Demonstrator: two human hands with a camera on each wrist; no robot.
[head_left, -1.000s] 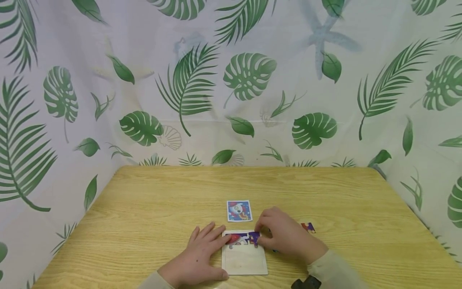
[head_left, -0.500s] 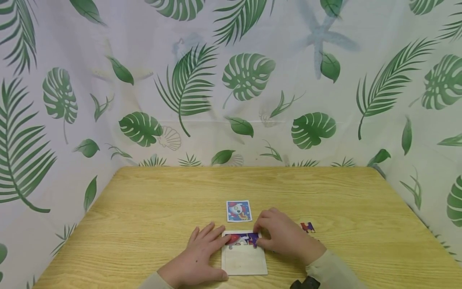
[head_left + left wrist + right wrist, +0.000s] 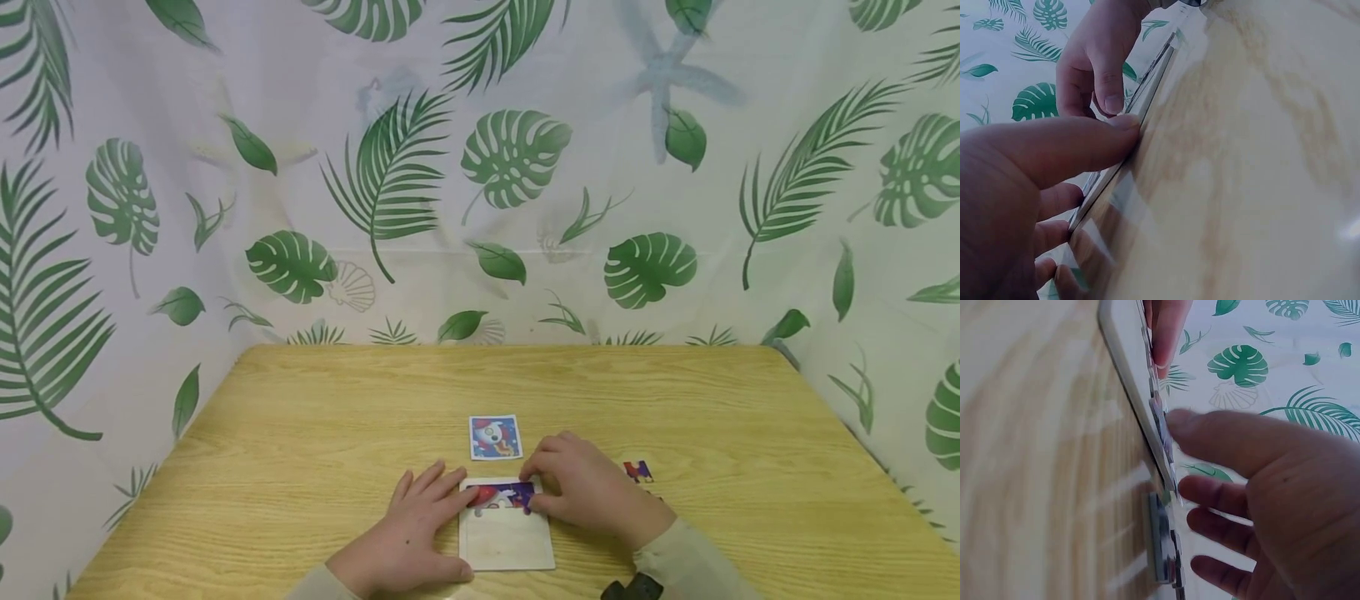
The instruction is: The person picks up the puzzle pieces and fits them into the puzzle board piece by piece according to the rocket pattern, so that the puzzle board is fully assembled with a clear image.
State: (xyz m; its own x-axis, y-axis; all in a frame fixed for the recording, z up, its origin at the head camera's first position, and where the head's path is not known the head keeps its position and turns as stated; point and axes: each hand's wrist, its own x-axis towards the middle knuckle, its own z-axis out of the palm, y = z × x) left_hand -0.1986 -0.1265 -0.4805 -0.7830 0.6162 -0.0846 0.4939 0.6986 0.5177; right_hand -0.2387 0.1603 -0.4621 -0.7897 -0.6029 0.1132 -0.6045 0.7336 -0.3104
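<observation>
A pale puzzle tray (image 3: 506, 542) lies in front of me, with joined puzzle pieces (image 3: 487, 497) along its far side showing red, white and purple. My left hand (image 3: 412, 533) rests spread at the tray's left side, its index fingertip on the joined pieces and its thumb by the near left corner. At the tray's far right corner, my right hand (image 3: 588, 487) has thumb and index finger at either side of a purple puzzle piece (image 3: 522, 496). In the right wrist view, the thumb (image 3: 1188, 428) touches that piece's edge.
A small picture card (image 3: 495, 437) with a white dog lies just beyond the tray. Loose puzzle pieces (image 3: 638, 472) lie to the right, partly hidden by the right hand. The wooden table (image 3: 337, 400) reaches back to a leaf-patterned cloth (image 3: 420, 308).
The purple piece and the right fingertips have shifted slightly left, closer against the pieces beside it. My left hand stays in place.
</observation>
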